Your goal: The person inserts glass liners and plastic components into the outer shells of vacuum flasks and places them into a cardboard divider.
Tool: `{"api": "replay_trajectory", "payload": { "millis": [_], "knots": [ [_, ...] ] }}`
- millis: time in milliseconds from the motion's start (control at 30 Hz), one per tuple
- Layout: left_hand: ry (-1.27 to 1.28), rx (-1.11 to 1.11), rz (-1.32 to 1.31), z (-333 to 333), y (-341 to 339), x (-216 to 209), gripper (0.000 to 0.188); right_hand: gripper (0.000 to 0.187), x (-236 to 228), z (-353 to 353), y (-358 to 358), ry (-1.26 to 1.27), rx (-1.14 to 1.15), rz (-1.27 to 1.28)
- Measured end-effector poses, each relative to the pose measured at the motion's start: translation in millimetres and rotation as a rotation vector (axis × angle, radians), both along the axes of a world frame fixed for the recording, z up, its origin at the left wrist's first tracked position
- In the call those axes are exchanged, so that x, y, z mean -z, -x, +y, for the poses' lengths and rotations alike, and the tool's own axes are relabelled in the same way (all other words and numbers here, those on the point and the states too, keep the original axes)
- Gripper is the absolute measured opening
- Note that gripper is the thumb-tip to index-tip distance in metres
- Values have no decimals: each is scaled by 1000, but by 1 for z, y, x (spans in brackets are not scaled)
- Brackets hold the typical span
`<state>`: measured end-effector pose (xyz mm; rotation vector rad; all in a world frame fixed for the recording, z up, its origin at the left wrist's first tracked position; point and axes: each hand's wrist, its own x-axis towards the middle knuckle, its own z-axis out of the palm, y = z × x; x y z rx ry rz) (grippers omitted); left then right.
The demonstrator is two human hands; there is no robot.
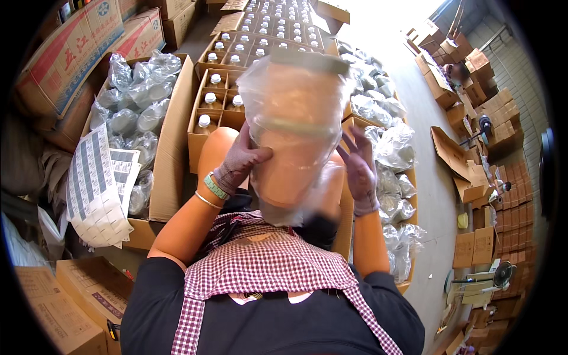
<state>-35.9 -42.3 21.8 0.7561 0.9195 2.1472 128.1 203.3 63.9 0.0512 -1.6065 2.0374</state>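
Note:
A large, clear plastic-wrapped container (299, 127) hangs tilted in front of my lap, with a grey band across its top. Motion blurs it, and I cannot tell its exact kind. My left hand (238, 161), in a purple-grey glove, grips its left side with the thumb over the front. On the other side, my gloved right hand (362, 168) has its fingers spread close to the wrapping; whether they touch it I cannot tell. Just beyond my left hand stands a divided carton (192, 139) of white-capped bottles (205, 122).
Bagged clear containers fill an open carton (171, 171) at left and another row (393, 154) at right. Printed label sheets (97, 189) lie over the left carton's edge. More bottle cartons (266, 26) stretch ahead. Fans (503, 273) and stacked boxes (515, 195) line the far right.

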Motion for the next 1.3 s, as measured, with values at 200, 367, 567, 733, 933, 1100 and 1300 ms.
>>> {"api": "replay_trajectory", "payload": {
  "millis": [200, 367, 567, 733, 933, 1100, 1300],
  "knots": [
    [331, -497, 751, -26, -8, 14, 152, 120, 40, -74, 50, -428, 5, -210],
    [456, -594, 659, -31, -41, 4, 150, 108, 89, -96, 35, -292, 121, -181],
    [728, -582, 638, -36, -50, 34, 117, 104, 79, -90, -8, -936, 51, -416],
    [809, -289, 770, -66, -59, 30, 92, 61, -7, -25, 4, -509, 370, -80],
    [996, 527, 970, -107, 39, -56, 63, 62, -103, -94, 66, -1344, 397, 67],
    [203, -430, 341, -6, 105, -67, 53, 45, -72, -97, 90, -1246, 472, 110],
    [-90, -179, 443, 34, 78, -55, 61, 41, -61, -52, 103, -1049, 211, 292]
  ]
}}
